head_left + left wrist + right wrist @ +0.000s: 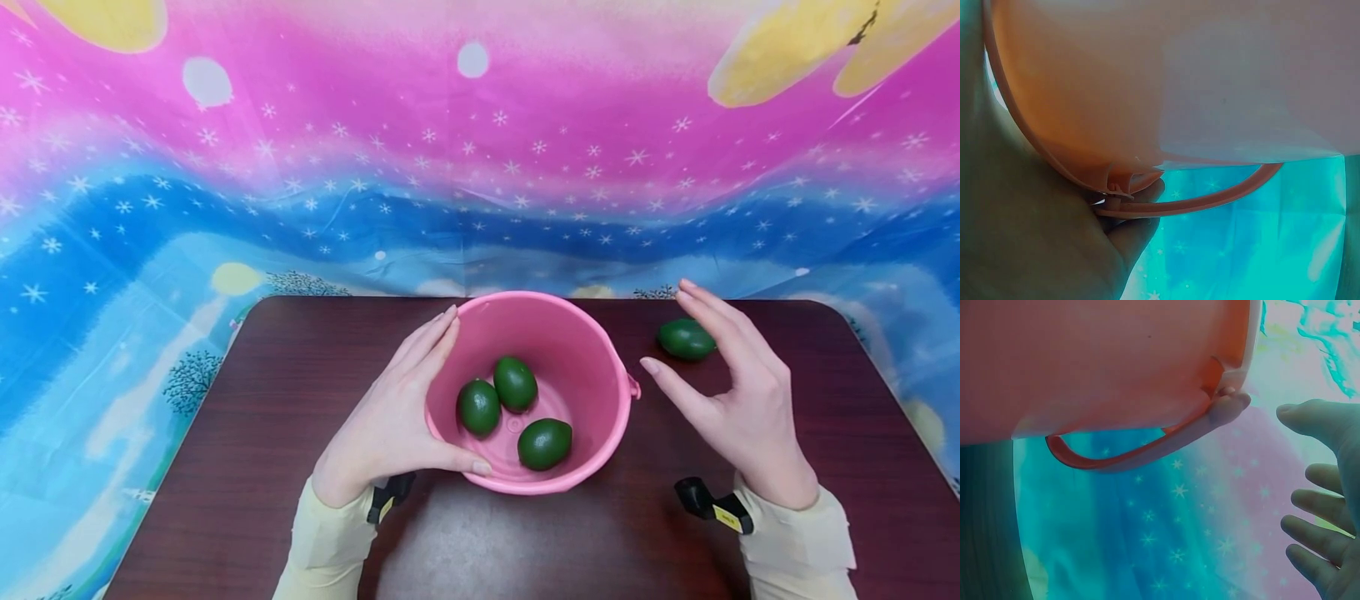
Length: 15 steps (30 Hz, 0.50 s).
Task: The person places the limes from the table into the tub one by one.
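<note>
A pink bucket (617, 433) stands near the middle of the table, its mouth facing up toward the head camera. Inside, at the bottom, lie three dark green limes: one at the left (478, 407), another behind it (516, 384) and a third nearer the front (545, 444). My left hand (397, 417) grips the bucket's left side, thumb at the front rim and fingers along the outer wall. To the right of the bucket, my right hand (738, 392) is spread and holds nothing. Beyond its fingers, a further lime (686, 339), partly covered by them, rests on the table.
The dark brown table (300, 375) ends at a back edge just behind the bucket. A colourful snowflake-patterned cloth (465, 167) hangs behind and beside it. The bucket's handle (1147, 450) hangs on the far side, seen in the right wrist view.
</note>
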{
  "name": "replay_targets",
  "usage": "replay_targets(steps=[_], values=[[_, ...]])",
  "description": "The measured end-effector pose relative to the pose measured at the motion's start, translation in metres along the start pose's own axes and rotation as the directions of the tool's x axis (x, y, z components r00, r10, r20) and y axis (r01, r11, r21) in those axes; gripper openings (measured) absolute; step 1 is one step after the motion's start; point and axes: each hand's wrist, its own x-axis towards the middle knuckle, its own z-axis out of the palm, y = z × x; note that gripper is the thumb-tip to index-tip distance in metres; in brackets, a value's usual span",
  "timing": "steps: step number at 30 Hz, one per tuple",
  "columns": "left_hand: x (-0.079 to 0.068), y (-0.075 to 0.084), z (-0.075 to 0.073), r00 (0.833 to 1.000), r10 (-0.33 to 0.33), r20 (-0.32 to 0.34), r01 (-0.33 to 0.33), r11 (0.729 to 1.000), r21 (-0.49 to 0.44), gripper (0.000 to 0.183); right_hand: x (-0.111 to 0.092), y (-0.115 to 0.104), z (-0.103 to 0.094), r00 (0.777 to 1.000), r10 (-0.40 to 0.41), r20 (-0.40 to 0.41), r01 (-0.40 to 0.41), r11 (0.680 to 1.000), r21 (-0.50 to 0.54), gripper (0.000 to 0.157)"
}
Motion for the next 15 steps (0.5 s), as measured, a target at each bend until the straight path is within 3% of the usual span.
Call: replay_targets(steps=[15], values=[[-0.0004,0.0002,0.0003,1.0,-0.01,0.003,0.01,1.0,0.004,0.135,0.0023,0.0016,-0.0061,0.999,0.03,-0.031,-0.031,0.999,-0.04,0.073]])
